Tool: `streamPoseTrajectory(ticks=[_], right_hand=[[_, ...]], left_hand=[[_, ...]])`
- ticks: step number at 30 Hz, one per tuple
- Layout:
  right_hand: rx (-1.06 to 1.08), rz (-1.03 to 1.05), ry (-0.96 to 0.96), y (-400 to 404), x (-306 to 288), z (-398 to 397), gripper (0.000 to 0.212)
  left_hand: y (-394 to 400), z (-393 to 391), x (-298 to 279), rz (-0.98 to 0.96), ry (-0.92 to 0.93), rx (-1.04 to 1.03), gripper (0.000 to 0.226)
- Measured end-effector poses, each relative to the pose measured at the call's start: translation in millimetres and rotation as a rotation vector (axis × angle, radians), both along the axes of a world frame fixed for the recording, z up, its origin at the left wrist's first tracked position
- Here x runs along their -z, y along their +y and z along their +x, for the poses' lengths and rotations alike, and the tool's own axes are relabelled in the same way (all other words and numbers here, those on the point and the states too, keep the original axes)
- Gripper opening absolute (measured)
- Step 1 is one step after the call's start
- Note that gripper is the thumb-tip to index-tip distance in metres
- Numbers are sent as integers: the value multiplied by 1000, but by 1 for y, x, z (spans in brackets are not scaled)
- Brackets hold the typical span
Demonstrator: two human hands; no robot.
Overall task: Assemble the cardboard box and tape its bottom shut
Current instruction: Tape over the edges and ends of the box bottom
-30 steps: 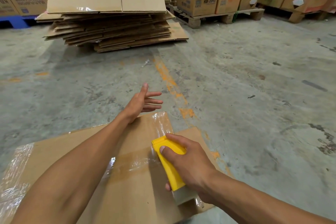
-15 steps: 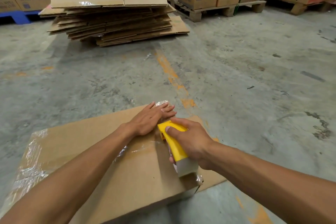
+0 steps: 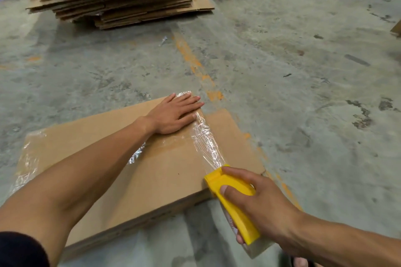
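Lying on the concrete floor [image 3: 303,50] right in front of you, the cardboard box [image 3: 152,180] is showing a broad plain brown face, with shiny, wrinkled clear tape [image 3: 206,143] running across it near its right end and more wrinkled film glinting at its left edge. You are pressing your left hand [image 3: 173,115] flat on the far end of that tape, fingers straight. Your right hand [image 3: 260,201] is gripping the yellow tape dispenser [image 3: 234,204] at the box's near edge, thumb on top. A stack of flattened cartons [image 3: 112,0] is sitting well beyond.
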State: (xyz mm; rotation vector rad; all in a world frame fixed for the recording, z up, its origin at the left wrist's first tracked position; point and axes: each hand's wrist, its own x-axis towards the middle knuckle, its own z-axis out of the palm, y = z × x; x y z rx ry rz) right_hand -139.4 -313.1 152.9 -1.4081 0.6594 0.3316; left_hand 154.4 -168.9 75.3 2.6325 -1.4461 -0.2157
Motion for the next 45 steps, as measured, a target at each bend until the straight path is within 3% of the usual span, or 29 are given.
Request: streamPoseTrajectory(ticks=[2, 7, 12, 19, 28, 34, 37, 41, 45], right_hand=[[17, 19, -13, 0, 1, -3, 32], [14, -24, -60, 1, 6, 4, 34], [22, -41, -93, -2, 11, 35, 35], [-79, -65, -108, -24, 1, 93, 41], [-223, -12, -56, -54, -11, 51, 37], [-254, 7, 96, -68, -1, 72, 33], [-321, -8, 280, -91, 25, 98, 32], [-793, -229, 598, -113, 82, 87, 64], [-936, -198, 627, -112, 102, 84, 68]], left_hand=[[-5, -14, -5, -35, -39, 17, 59], [-25, -76, -2, 31, -32, 362, 50], [-29, -38, 2, 28, -21, 245, 45], [-31, 20, -1, 67, -24, 98, 55], [-30, 22, 1, 41, -27, 93, 49], [-30, 14, -4, 60, -22, 67, 51], [-29, 0, -3, 13, -23, 70, 54], [-33, -25, -9, 48, 13, 51, 56], [-40, -59, -5, 61, -52, 140, 51]])
